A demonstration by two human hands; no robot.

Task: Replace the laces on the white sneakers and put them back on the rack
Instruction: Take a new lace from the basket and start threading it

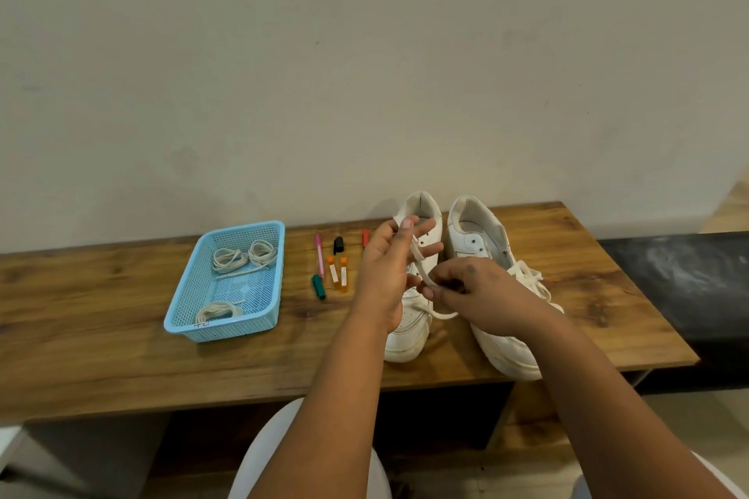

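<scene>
Left hand (387, 263) is pinching the upper end of a flat white lace (417, 255) and holding it raised, likely to keep it taut. Right hand (472, 292) is gripping the lace lower down over the left white leather sneaker (409, 316), both shoes sitting on the wooden bench (101, 336). Spare coiled laces are waiting in the light-blue plastic basket (227, 328), within reach.

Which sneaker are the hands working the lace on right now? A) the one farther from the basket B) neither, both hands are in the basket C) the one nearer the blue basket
C: the left hand and the right hand both hold a lace over the left sneaker, the one nearer the blue basket.
</scene>
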